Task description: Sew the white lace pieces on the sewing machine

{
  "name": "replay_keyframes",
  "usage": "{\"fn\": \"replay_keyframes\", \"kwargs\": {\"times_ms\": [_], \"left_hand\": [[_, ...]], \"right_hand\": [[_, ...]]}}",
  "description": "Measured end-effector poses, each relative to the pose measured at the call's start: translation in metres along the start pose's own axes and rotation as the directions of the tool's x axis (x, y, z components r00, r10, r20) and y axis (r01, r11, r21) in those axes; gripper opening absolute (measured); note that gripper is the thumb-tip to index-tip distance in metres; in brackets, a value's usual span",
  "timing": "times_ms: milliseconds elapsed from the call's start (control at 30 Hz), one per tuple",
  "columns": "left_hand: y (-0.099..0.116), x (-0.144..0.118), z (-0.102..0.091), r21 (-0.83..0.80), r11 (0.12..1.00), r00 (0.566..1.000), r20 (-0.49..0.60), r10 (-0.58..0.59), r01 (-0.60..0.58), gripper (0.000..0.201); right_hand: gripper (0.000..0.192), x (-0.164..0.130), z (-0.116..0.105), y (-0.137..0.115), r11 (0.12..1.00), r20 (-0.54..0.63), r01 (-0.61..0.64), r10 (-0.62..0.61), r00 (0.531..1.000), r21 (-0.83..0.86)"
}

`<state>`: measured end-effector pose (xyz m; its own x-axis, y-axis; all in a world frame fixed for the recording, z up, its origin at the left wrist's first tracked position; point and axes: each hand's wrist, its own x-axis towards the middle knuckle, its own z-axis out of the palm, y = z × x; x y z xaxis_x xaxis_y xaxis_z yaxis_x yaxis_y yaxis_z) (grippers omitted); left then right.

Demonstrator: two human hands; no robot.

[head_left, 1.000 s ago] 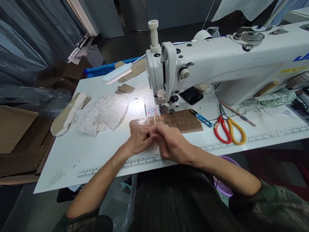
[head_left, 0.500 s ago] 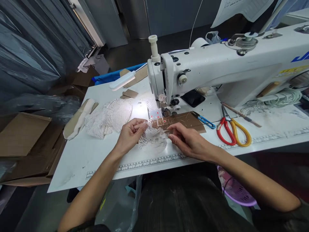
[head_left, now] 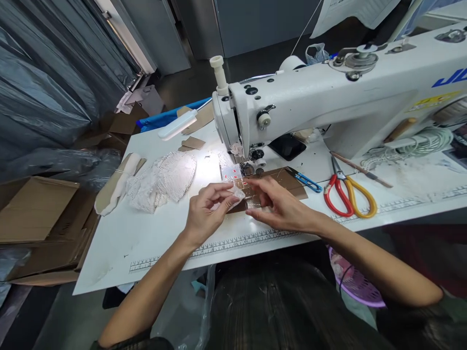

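Observation:
Pinched between the thumb and fingers of my left hand (head_left: 208,209) is a piece of white lace (head_left: 238,193), bunched small and partly hidden in the hand. My right hand (head_left: 282,204) is just to the right of it, thumb and fingers apart, with nothing visible in them. Both hands are in front of the sewing machine's needle area (head_left: 248,168), above a brown board (head_left: 292,187) on the table. More white lace (head_left: 177,175) lies in a heap to the left of the machine.
The white sewing machine (head_left: 321,92) spans the back right. Blue thread snips (head_left: 304,180) and red-and-yellow-handled scissors (head_left: 346,192) lie right of my hands. A printed ruler (head_left: 219,248) runs along the front edge of the white table (head_left: 109,253). Cardboard boxes (head_left: 36,209) stand at left.
The lace that lay spread between my hands is now gathered up in my left hand. Both hands have shifted slightly, and the view has moved a little.

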<state>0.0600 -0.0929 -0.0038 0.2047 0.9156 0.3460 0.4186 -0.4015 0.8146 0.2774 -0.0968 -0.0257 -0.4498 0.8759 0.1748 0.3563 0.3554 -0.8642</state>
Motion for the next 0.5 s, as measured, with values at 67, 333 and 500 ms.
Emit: {"fn": "replay_keyframes", "kwargs": {"times_ms": [67, 333, 500], "left_hand": [[0.001, -0.004, 0.003, -0.086, 0.988, 0.99, 0.064, -0.125, 0.13, 0.026], [0.004, 0.002, -0.006, -0.125, 0.976, 0.982, 0.081, -0.168, 0.177, 0.021], [-0.004, -0.006, 0.006, -0.136, 0.959, 0.968, 0.051, -0.244, 0.249, 0.029]], "right_hand": [[0.058, 0.007, 0.002, -0.005, 0.987, -0.005, 0.133, -0.134, 0.991, -0.085], [0.018, 0.025, 0.013, -0.014, 0.999, 0.025, 0.031, -0.03, 0.999, -0.038], [0.014, 0.024, 0.016, -0.019, 0.997, 0.032, 0.069, -0.07, 0.997, 0.038]]}}
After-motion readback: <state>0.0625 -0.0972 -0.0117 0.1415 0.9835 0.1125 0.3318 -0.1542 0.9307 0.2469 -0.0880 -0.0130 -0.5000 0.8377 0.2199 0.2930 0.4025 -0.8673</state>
